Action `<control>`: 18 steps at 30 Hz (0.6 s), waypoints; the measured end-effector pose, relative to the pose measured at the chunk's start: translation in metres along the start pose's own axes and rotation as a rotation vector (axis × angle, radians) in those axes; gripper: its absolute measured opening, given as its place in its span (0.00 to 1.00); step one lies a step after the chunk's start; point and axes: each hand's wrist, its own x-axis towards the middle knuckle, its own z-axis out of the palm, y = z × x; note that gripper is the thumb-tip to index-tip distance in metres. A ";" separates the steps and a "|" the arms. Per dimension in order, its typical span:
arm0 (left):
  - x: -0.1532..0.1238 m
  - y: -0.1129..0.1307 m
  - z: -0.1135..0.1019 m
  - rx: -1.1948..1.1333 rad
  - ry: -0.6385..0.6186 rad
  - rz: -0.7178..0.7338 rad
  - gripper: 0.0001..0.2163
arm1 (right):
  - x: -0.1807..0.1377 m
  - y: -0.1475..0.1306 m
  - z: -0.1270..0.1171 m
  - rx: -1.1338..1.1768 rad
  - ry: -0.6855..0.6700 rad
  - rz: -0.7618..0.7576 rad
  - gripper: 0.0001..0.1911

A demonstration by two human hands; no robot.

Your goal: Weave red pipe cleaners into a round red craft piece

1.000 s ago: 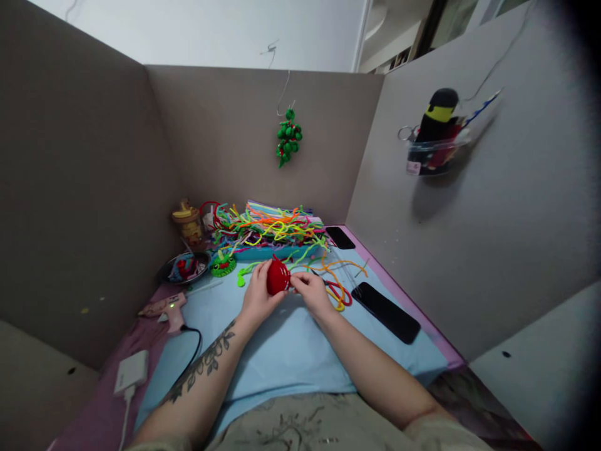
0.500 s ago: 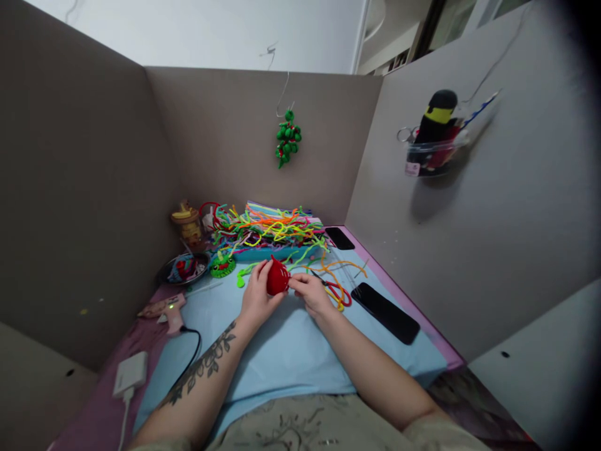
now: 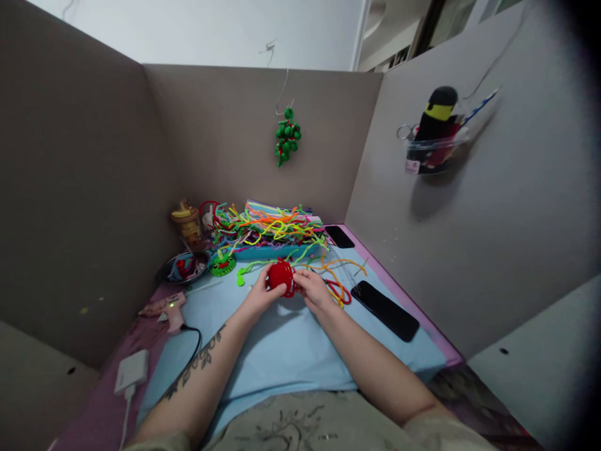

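A round red fuzzy piece [image 3: 280, 277], seemingly wound from pipe cleaner, is held above the blue cloth [image 3: 282, 357]. My left hand [image 3: 263, 293] is closed around its left side, thumb across the front. On its right edge, the fingertips of my right hand [image 3: 313, 289] pinch together; what exactly lies between them is too small to make out. Scissors with red handles [image 3: 345, 293] lie just beyond my right hand, partly hidden by it. A green fuzzy figure [image 3: 222, 264] with eyes sits to the left.
A blue tray [image 3: 277, 253] heaped with coloured pipe cleaners [image 3: 267, 228] stands at the back. Left are a bowl [image 3: 206, 266], a pink glue gun [image 3: 174, 312] and a white power block [image 3: 131, 369]. Two black phones lie right, the nearer phone [image 3: 387, 311] beside the scissors. Grey partitions enclose the table.
The red piece has turned in my hands, showing more of its round face and loose strands at the right edge. My left hand has shifted its hold lower on it.
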 end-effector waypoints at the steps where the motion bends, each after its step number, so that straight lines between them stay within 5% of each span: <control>1: 0.001 0.000 0.000 -0.104 0.018 -0.060 0.35 | 0.002 0.001 -0.002 0.015 0.016 0.000 0.12; 5: 0.004 -0.002 -0.005 -0.194 0.165 -0.279 0.32 | 0.010 0.007 -0.008 0.185 0.117 0.059 0.11; 8: 0.005 -0.004 -0.007 -0.195 0.157 -0.385 0.33 | 0.016 0.010 -0.010 0.280 0.160 0.123 0.08; 18: 0.004 0.003 -0.005 -0.318 0.205 -0.337 0.32 | 0.014 0.008 -0.009 0.534 0.009 0.131 0.06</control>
